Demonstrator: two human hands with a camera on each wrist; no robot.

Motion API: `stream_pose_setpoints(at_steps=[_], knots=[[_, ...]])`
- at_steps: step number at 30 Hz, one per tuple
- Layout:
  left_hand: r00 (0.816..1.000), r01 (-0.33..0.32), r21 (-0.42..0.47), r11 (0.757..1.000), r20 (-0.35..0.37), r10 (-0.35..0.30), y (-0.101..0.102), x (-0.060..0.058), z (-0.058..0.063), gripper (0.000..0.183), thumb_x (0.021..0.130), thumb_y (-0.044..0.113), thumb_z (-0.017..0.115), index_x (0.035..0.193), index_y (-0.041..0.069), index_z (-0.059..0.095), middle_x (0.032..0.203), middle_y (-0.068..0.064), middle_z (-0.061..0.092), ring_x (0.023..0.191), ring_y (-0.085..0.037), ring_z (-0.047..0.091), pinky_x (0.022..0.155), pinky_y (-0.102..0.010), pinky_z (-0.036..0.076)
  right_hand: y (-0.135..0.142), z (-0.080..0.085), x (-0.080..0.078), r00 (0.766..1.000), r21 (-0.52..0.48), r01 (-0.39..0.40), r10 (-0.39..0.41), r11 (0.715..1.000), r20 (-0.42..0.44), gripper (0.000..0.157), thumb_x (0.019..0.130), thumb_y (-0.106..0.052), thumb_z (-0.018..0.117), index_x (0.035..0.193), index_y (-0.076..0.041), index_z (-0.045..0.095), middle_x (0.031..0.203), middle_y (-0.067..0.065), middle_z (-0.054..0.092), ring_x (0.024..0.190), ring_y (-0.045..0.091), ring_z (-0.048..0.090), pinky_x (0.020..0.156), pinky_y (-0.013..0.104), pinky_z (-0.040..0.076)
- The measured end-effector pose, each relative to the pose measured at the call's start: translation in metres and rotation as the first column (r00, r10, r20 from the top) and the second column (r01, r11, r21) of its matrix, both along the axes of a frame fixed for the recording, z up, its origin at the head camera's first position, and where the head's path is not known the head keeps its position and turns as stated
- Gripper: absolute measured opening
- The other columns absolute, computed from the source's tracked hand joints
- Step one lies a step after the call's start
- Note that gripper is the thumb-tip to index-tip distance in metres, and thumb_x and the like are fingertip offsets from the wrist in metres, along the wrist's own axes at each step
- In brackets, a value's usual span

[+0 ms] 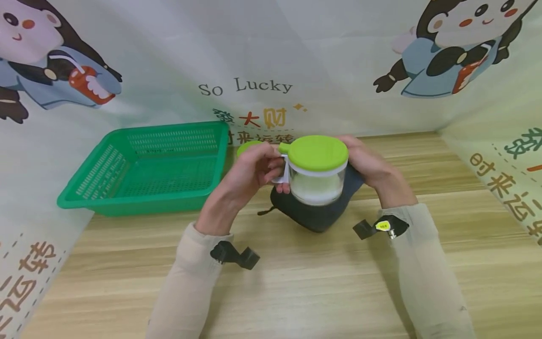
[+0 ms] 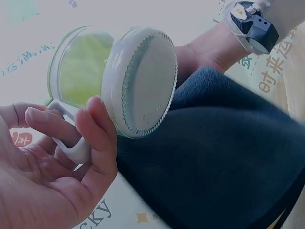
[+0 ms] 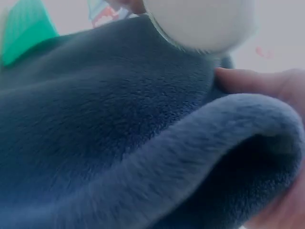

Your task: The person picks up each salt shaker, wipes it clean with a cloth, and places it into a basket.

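A clear glass seasoning jar (image 1: 317, 186) with a bright green lid and white handle is held up above the table. My left hand (image 1: 255, 167) grips it by the handle (image 2: 78, 151), fingers curled through the loop. In the left wrist view the ribbed base of the jar faces the camera. My right hand (image 1: 365, 162) holds a dark blue plush cloth (image 2: 219, 148) by a folded edge; most of its fingers are hidden behind jar and cloth. The cloth (image 3: 100, 105) hangs beneath and behind the jar, with a small dark loop at its left side.
A green plastic basket (image 1: 144, 207) stands on the wooden table (image 1: 292, 282) at the left. Behind my left hand, another green lid (image 1: 249, 146) shows partly. A printed curtain (image 1: 262, 52) borders the table at the back and sides.
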State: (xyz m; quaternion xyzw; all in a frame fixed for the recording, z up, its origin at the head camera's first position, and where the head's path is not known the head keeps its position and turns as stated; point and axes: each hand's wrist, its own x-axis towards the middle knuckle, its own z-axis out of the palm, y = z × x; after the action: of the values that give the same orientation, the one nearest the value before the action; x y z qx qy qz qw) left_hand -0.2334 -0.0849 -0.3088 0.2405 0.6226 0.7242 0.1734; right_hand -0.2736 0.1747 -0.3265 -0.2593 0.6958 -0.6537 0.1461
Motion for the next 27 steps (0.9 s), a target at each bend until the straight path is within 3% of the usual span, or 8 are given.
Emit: stream_pose_setpoints(at_steps=[4,10,13,19,27], knots=[[1.000,0.011,-0.001,1.000,0.001,-0.011,0.001,-0.001,0.000,0.027,0.094,0.019,0.042,0.069,0.010,0.036,0.059,0.001,0.033,0.056,-0.019,0.058,0.062,-0.030,0.051,0.007,0.006,0.004,1.000,0.012,0.015,-0.015,1.000,-0.027,0.046,0.099,0.006,0.040,0.104,-0.024,0.075,0.096,-0.004,0.072,0.084,0.008,0.067,0.077,0.025,0.057],[1.000,0.012,-0.031,0.999,-0.015,-0.013,0.004,-0.001,-0.003,0.026,0.094,0.017,0.043,0.069,0.010,0.043,0.059,0.001,0.036,0.055,-0.016,0.054,0.061,-0.028,0.048,-0.001,0.010,0.005,0.997,-0.075,0.062,-0.065,0.995,-0.038,0.041,0.102,0.001,0.042,0.112,-0.022,0.075,0.110,0.002,0.068,0.096,0.016,0.060,0.078,0.026,0.055],[0.999,-0.001,-0.046,0.999,-0.033,0.000,0.003,-0.001,-0.004,0.025,0.094,0.018,0.043,0.071,0.008,0.045,0.058,0.000,0.037,0.056,-0.018,0.059,0.061,-0.029,0.053,-0.004,0.007,0.003,0.998,-0.037,0.057,-0.058,0.998,-0.031,0.041,0.102,0.002,0.042,0.110,-0.022,0.075,0.110,0.001,0.068,0.104,0.018,0.058,0.085,0.027,0.055],[1.000,-0.013,-0.015,1.000,-0.022,0.012,-0.001,-0.001,-0.005,0.024,0.094,0.018,0.041,0.072,0.009,0.043,0.058,0.001,0.034,0.057,-0.018,0.060,0.062,-0.029,0.054,0.002,0.005,0.003,0.997,0.058,0.038,-0.033,0.998,-0.076,0.049,0.100,0.006,0.041,0.106,-0.029,0.074,0.106,-0.007,0.072,0.102,0.011,0.064,0.092,0.026,0.054],[0.999,0.025,-0.045,0.999,-0.032,-0.027,0.002,-0.003,-0.005,0.023,0.093,0.018,0.044,0.073,0.008,0.048,0.058,0.000,0.036,0.055,-0.017,0.054,0.061,-0.028,0.049,-0.007,0.007,0.004,0.993,-0.056,0.069,-0.074,0.996,-0.097,0.042,0.101,0.002,0.042,0.108,-0.024,0.075,0.105,0.002,0.067,0.099,0.021,0.055,0.081,0.030,0.051]])
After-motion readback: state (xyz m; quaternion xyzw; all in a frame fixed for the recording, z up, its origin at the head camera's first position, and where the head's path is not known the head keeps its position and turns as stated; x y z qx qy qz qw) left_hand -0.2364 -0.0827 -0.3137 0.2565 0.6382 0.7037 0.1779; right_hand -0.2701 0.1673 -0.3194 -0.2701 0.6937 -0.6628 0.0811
